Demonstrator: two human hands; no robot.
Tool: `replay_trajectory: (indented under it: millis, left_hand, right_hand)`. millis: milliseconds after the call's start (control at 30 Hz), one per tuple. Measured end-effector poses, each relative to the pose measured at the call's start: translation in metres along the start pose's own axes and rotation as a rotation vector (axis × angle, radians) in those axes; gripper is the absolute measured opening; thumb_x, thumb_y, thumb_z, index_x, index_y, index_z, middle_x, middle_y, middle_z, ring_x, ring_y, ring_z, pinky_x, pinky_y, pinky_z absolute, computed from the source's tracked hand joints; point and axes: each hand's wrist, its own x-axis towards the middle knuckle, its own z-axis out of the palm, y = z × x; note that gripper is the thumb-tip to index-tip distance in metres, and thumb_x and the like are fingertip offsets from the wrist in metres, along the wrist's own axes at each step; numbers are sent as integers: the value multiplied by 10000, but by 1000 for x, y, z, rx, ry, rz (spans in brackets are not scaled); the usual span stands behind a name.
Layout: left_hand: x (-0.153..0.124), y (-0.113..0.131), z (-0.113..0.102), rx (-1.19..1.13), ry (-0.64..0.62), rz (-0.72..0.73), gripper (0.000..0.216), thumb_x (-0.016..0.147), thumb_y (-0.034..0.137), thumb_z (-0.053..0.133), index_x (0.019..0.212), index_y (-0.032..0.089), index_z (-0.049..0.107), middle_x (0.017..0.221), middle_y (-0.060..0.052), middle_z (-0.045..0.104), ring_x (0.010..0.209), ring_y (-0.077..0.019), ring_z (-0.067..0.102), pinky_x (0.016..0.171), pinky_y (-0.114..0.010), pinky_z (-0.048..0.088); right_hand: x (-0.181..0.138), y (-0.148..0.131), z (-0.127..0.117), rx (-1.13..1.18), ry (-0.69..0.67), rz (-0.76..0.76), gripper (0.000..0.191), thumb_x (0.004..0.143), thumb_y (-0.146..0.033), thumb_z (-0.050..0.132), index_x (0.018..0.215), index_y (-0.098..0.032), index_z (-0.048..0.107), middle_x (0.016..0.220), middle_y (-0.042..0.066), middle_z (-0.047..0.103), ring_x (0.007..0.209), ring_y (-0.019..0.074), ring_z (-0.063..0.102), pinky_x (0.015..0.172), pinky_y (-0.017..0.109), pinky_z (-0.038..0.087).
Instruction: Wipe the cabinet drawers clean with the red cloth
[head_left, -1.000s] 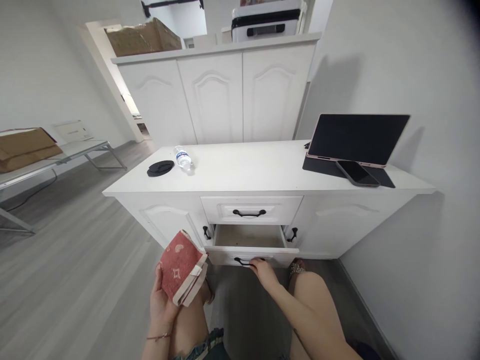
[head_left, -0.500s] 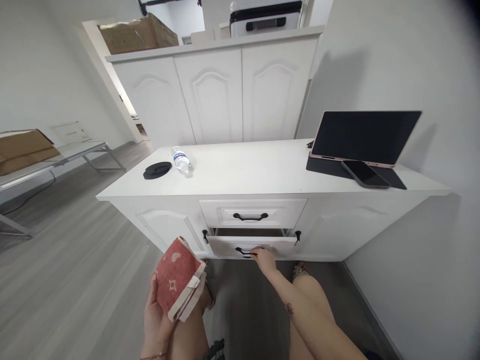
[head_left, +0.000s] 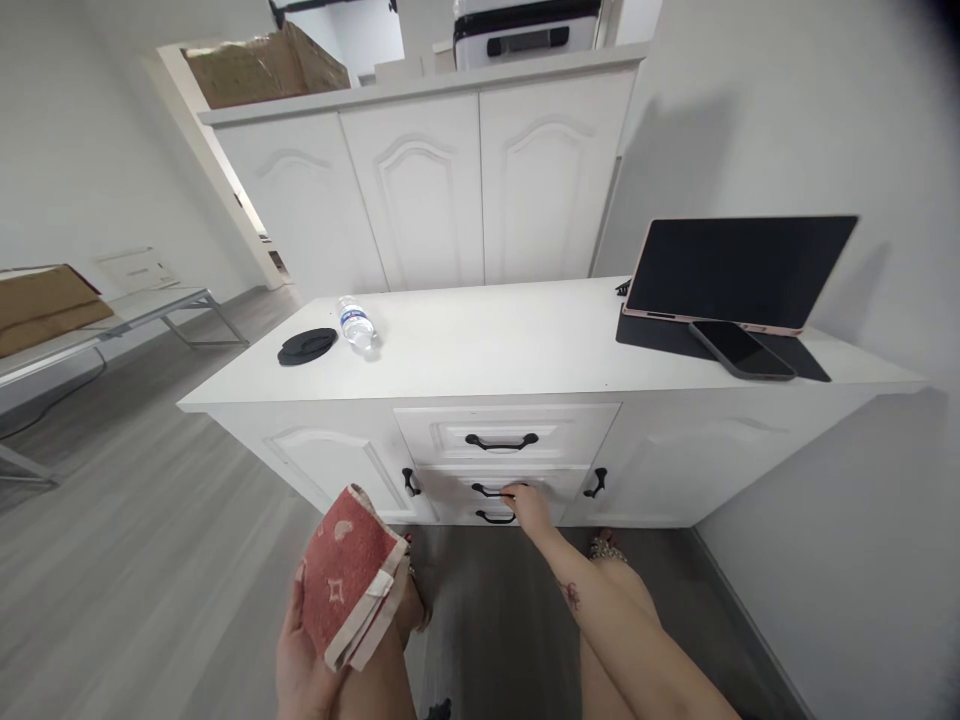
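Note:
My left hand (head_left: 296,665) holds a folded red cloth (head_left: 346,575) with a cream edge and pale shapes on it, low at the left above my knee. My right hand (head_left: 531,505) reaches forward with its fingers curled on the black handle of the middle drawer (head_left: 450,485) of the white cabinet (head_left: 480,350). That drawer sits flush with the cabinet front. Above it is the top drawer (head_left: 501,440), shut, and another handle shows just below my hand.
On the cabinet top lie a water bottle (head_left: 355,322), a black lid (head_left: 306,345), a tablet (head_left: 739,268) on its stand and a phone (head_left: 741,349). A taller white cupboard (head_left: 420,190) stands behind. A folding table (head_left: 112,315) is at the left. Grey floor lies around.
My right hand has pushed the middle drawer from open to fully in. The red cloth in my left hand has dropped slightly lower in view.

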Motion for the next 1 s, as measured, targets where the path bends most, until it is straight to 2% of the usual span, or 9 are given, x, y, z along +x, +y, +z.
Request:
replay_trajectory:
  millis: [100,167,267,367,467,533,667,800,1000]
  left_hand:
    - [0,-3,1,-5,67,56,477,948,469,244,1262,285,552,1203,-63,619,1121,-237,566,1088,-452,267]
    - [0,-4,2,-21,61,57,483,952,464,234,1265,278,551,1218,-63,609,1134,-231,557,1089,-443,269]
    - [3,-4,2,-37,-52,-7,541,956,473,170,1278,246,540,1252,-68,582,1187,-214,512,1096,-415,257]
    - [5,-4,0,-30,-137,-62,580,956,479,125,1281,228,535,1265,-71,567,1209,-208,488,1091,-409,265]
    - [6,-4,-5,-23,-86,-24,544,957,466,167,1264,235,552,1247,-71,580,1183,-220,513,1066,-424,313]
    - [7,-6,-8,-14,-53,-3,519,956,457,196,1248,242,567,1228,-75,592,1157,-228,536,1046,-430,347]
    - [10,-13,-11,-4,-99,-20,522,953,473,194,1251,249,560,1234,-83,582,1154,-233,534,1027,-427,370]
    - [15,-25,-10,-13,-106,5,478,954,464,225,1252,282,552,1231,-72,587,1148,-238,535,1011,-435,389]
    - [18,-36,-10,23,-90,40,446,968,391,242,1199,268,604,1169,-72,631,1069,-225,599,950,-396,461]
  right_hand:
    - [6,2,0,8,0,0,230,853,-269,543,1005,-277,717,1020,39,719,964,227,651,821,302,466]
    - [8,3,-1,14,-4,-5,221,847,-264,550,987,-284,720,1003,30,723,950,219,653,817,296,466]
    - [5,1,-1,23,3,-18,230,851,-245,535,995,-253,713,997,44,720,947,221,650,821,301,463]
    - [-8,-8,1,34,35,-45,311,851,-210,513,1135,-215,640,1161,70,649,994,222,628,836,301,457]
    - [-31,-19,4,72,69,-98,443,844,-196,505,1287,-211,506,1331,82,518,1044,207,598,855,286,448]
    - [-52,-23,10,132,53,-129,471,842,-191,487,1313,-214,471,1315,86,525,1018,197,606,856,283,447]
    - [-103,-15,27,211,-167,-180,434,787,-185,527,1218,-216,565,1056,56,678,960,205,630,832,274,452]
    - [-151,-1,38,193,-365,-226,403,735,-181,570,1131,-215,636,973,56,710,926,214,644,797,265,455]
    - [-178,21,34,204,-323,-132,368,752,-169,528,1098,-195,653,962,64,712,907,202,645,787,259,452]
